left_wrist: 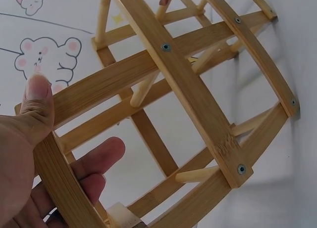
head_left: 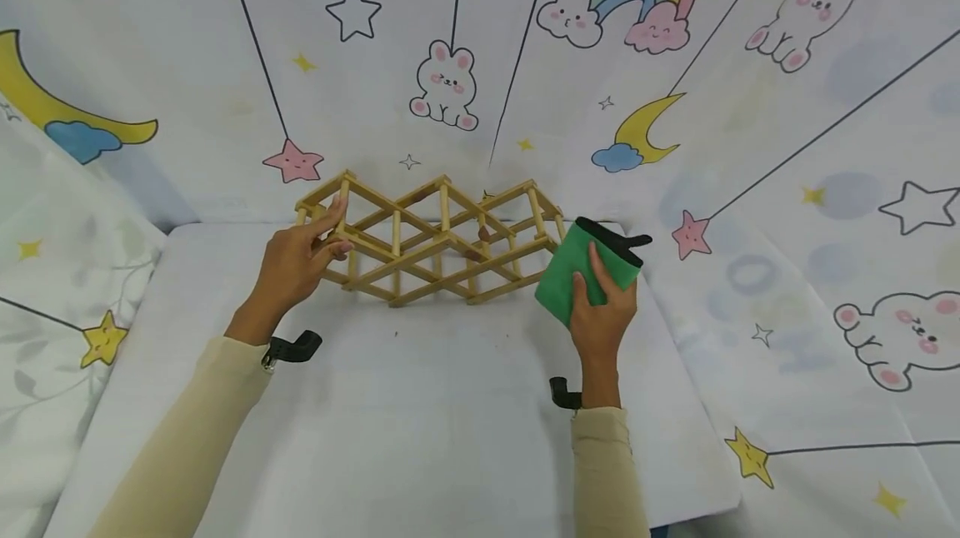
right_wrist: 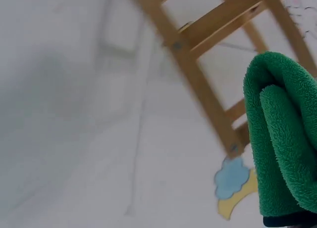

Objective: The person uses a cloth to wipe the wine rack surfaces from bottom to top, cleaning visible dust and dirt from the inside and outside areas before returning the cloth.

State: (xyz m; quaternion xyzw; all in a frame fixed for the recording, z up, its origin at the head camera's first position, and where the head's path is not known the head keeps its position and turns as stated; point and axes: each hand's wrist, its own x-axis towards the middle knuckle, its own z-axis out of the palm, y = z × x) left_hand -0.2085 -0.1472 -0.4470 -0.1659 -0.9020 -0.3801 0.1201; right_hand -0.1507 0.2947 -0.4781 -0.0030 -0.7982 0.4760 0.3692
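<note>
An expanding wooden lattice rack point(head_left: 445, 238), made of crossed slats joined by round dowels, stands at the back of the white table. The left hand point(head_left: 294, 265) grips its left end. In the left wrist view the thumb point(left_wrist: 37, 97) lies on the outer side of a slat point(left_wrist: 190, 107), and the fingers reach behind it through an opening. Near the rack's right end, the right hand point(head_left: 609, 313) holds a folded green cloth point(head_left: 561, 281) with black edging. Up close, the cloth point(right_wrist: 277, 149) looks fluffy; it hides the right hand in the right wrist view.
The white tabletop point(head_left: 442, 421) extends in front of the rack. Right behind it rises a white backdrop point(head_left: 390, 105) printed with bunnies, stars, moons and a rainbow. Small dark specks lie on the table before the rack. A black wrist mount point(head_left: 296, 346) sits on the left wrist.
</note>
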